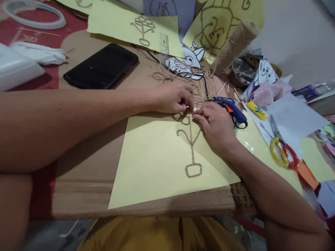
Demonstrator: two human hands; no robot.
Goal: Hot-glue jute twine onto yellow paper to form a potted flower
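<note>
A yellow sheet of paper (151,164) lies in front of me, bearing a potted-flower outline made of brown twine (192,151). Over the top of the outline, my left hand (175,97) pinches the twine at the flower loops. My right hand (216,122) is just to its right, thumb and forefinger closed together at the same twine. Loose twine (180,71) trails in coils beyond my fingers. Beside my right hand rests a blue glue gun (231,109) with an orange trigger. The exact stretch of twine between my fingertips is partly hidden.
A black phone (102,66) lies at the left, near a tape roll (34,14). A finished twine picture (112,22) is at the back, with a twine spool (235,47) standing to its right. Scissors (284,146) and a yellow glue stick (257,111) lie on the right.
</note>
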